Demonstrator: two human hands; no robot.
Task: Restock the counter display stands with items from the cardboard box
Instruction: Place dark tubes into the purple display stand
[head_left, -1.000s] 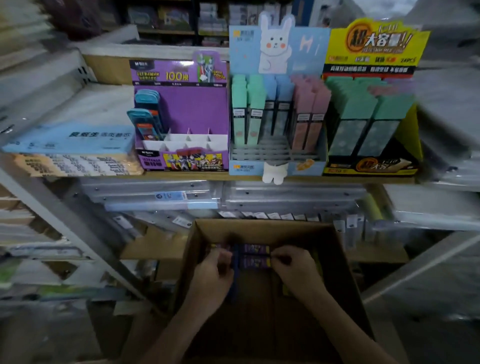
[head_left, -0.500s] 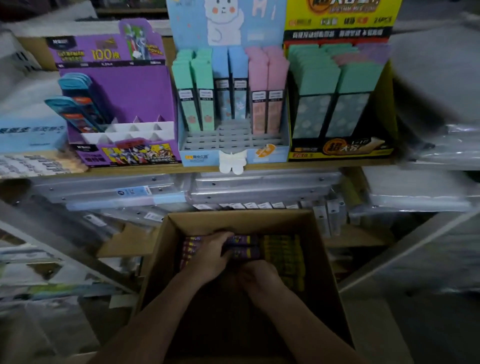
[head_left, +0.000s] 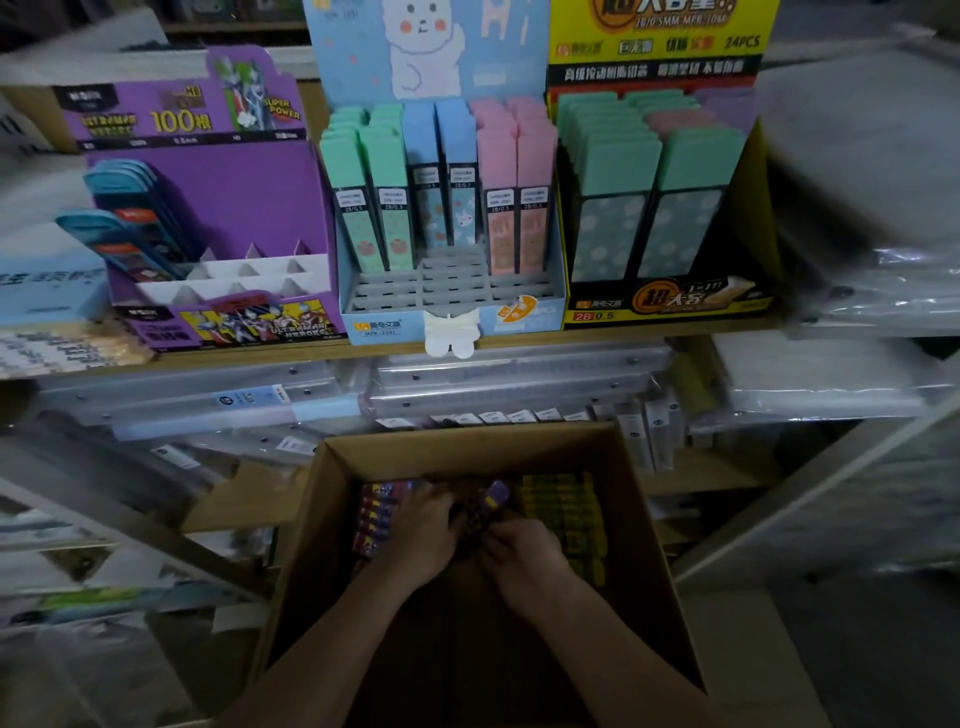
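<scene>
A cardboard box (head_left: 322, 545) is seen open at 6 o'clock, set below a shelf (head_left: 623, 338). Both hands are held inside it, close together near the box's far end. The right hand (head_left: 524, 556) is curled at the near end of a purple pack (head_left: 492, 498), which is tilted up out of the stock with its far end raised toward 12 o'clock. The left hand (head_left: 421, 535) is laid just beside it at 9 o'clock of the pack, fingers bent over dark packs; whether anything is gripped there cannot be told. A row of red-and-purple packs (head_left: 376, 514) is stacked against the box's left wall, and yellow packs (head_left: 563, 519) are stacked at 3 o'clock of the hands.

On the shelf three stands are lined up side by side. A purple display stand (head_left: 234, 197) is placed at 10 o'clock, with a few blue-topped packs leaning at its left. A blue display stand (head_left: 540, 312) is set at 12 o'clock, filled in its rear rows with green, blue and pink packs. A yellow display stand (head_left: 748, 218) is set at 2 o'clock — mostly green packs are held in it.
</scene>
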